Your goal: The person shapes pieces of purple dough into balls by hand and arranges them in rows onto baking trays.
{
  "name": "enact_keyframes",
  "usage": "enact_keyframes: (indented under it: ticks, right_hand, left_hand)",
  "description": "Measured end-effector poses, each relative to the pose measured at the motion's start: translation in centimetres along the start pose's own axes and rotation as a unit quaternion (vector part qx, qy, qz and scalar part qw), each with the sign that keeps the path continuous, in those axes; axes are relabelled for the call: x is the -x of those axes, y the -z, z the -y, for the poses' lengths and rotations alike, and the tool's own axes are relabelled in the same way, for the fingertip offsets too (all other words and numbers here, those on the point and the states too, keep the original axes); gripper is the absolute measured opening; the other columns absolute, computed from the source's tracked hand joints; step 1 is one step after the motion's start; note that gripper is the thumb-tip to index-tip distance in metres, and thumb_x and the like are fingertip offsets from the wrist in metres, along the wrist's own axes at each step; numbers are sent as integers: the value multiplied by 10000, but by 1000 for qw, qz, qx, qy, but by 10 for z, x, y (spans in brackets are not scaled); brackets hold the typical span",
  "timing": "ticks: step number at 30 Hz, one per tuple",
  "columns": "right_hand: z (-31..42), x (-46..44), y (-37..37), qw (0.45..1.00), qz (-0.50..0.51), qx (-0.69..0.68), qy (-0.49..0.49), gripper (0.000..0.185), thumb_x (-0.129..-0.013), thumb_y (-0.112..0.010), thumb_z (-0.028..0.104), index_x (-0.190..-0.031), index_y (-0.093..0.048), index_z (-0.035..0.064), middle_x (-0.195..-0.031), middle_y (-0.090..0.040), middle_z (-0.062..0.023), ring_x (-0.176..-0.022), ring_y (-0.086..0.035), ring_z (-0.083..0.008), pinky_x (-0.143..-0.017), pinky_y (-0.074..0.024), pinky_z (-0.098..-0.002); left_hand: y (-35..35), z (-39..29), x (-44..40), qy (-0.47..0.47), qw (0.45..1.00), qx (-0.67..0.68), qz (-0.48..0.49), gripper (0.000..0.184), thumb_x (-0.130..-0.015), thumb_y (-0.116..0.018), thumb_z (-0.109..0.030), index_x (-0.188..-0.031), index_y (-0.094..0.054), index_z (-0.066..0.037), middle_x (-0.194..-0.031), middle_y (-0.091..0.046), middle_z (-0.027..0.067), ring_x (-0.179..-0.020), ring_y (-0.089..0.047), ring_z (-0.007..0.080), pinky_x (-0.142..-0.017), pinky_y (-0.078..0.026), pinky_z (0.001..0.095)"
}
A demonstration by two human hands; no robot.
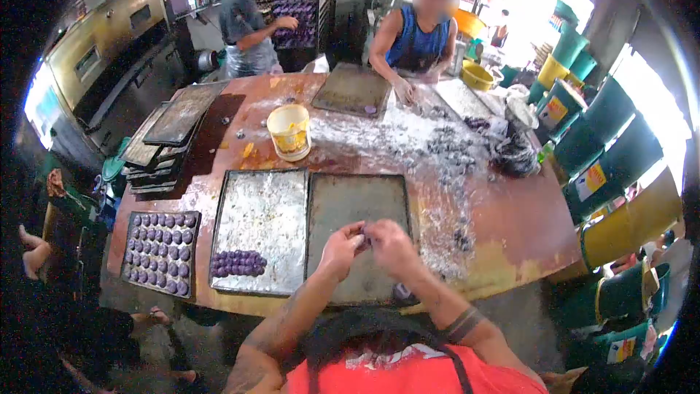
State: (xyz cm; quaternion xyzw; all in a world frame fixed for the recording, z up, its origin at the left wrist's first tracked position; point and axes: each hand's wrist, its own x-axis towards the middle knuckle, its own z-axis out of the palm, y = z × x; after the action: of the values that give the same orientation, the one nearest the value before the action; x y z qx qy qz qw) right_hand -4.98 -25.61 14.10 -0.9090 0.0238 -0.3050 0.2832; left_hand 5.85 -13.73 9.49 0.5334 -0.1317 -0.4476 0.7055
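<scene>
Purple dough, seemingly a small soft lump [362, 236], sits btw. the two hands, above the bare grey metal tray [354, 197] on the red-brown worktop [503, 233]. The left hand [337, 254] has its fingers narrow, pinched on the lump; the right hand [394, 246] meets it w/ bent fingers, too blurred to tell whether they grip too.

Directly L of the grey tray lies a flour-dusted silver metal tray [262, 211] w/ a tight cluster of purple dough pieces [239, 263] in its near L corner. Farther L of the grey tray: a small dark-rimmed tray [195, 252] w/ rows of round purple balls [169, 236]. Beyond it, slightly L: a cream plastic bucket w/ yellow smears [289, 133]. Beyond & R: loose purple bits [452, 146] in white flour, w/ a co-worker in a blue sleeveless top [421, 33] at the far side.

Risks, as judged: too hard a pinch may squash or tear the lump; w/ flour on the fingers it may slip & drop onto the grey tray. Clustered pieces touch, so they may stick together & deform when pulled apart. The R forearm passes close to a small dark item [403, 293] at the grey tray's near R corner; a careless swing might knock it off the worktop edge.
</scene>
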Motion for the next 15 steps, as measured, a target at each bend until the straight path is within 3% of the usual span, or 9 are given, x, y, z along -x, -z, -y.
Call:
enact_keyframes:
  ticks: [3, 4, 6, 7, 8, 9, 11, 12, 15]
  right_hand:
    - [24, -2, 14, 995, -13, -37, -88, 303, -788, -669, 4, -1088, -674, 43, -962, -629, -120, -899, -619, -305, -837, -512, -389]
    - [27, -2, 21, 977, -27, -75, -195, 300, -844, -657, 27, -1143, -653, 44, -981, -627, -80, -878, -628, -243, -828, -508, -351]
    - [7, 1, 30, 960, 58, -161, -222, 292, -881, -645, 56, -1173, -636, 47, -990, -633, -63, -878, -623, -196, -814, -510, -322]
    - [-1, 4, 33, 945, 103, -204, -235, 289, -900, -639, 70, -1189, -628, 49, -995, -636, -55, -879, -620, -173, -806, -510, -307]
    - [-4, 7, 31, 950, 84, -203, -223, 284, -922, -632, 92, -1194, -604, 15, -1007, -643, -62, -906, -612, -144, -801, -505, -281]
    - [-5, 6, 31, 916, 62, -297, -261, 277, -920, -636, 95, -1180, -602, 7, -1009, -646, -71, -911, -612, -143, -809, -503, -283]
    - [-6, 2, 29, 814, 20, -479, -327, 264, -917, -644, 99, -1153, -599, -9, -1014, -650, -89, -921, -612, -141, -825, -498, -288]
    - [-7, -2, 22, 815, -15, -484, -317, 258, -912, -646, 89, -1144, -594, -12, -1012, -650, -92, -921, -613, -141, -826, -498, -288]
    - [2, -8, 10, 825, -98, -472, -296, 225, -903, -642, 62, -1110, -593, -14, -1007, -648, -88, -922, -613, -138, -826, -498, -291]
  left_hand:
    - [-28, -47, 34, -20, 996, -91, -15, 348, -924, -599, -24, -1256, -534, 55, -1132, -643, 126, -1032, -614, 194, -900, -532, 334]
    - [-26, -44, 30, -35, 995, -88, 9, 342, -925, -601, -24, -1251, -538, 54, -1130, -645, 126, -1013, -620, 196, -892, -534, 333]
    - [-25, -41, 22, -69, 993, -80, 55, 330, -927, -606, -24, -1243, -547, 52, -1127, -648, 126, -976, -633, 200, -875, -539, 332]
    - [-31, -44, 25, -68, 994, -87, 27, 318, -923, -611, -21, -1230, -559, 47, -1126, -650, 123, -959, -638, 197, -866, -540, 331]
    - [-36, -47, 31, -67, 993, -95, -1, 306, -920, -616, -19, -1216, -571, 42, -1125, -652, 120, -943, -643, 193, -857, -541, 330]
    - [-43, -53, 34, -68, 992, -102, -30, 295, -916, -621, -16, -1203, -582, 37, -1124, -654, 118, -927, -647, 190, -847, -542, 329]
    - [-47, -54, 30, -37, 998, 42, 7, 262, -906, -632, -16, -1161, -600, 36, -1100, -656, 110, -920, -650, 189, -831, -544, 328]
    - [-51, -59, 32, -21, 993, 113, 24, 246, -902, -638, -16, -1140, -609, 35, -1089, -657, 107, -917, -651, 189, -823, -545, 328]
    - [-60, -82, 42, -112, 969, -193, -105, 214, -906, -630, -21, -1108, -618, 47, -1046, -664, 112, -925, -656, 196, -818, -544, 333]
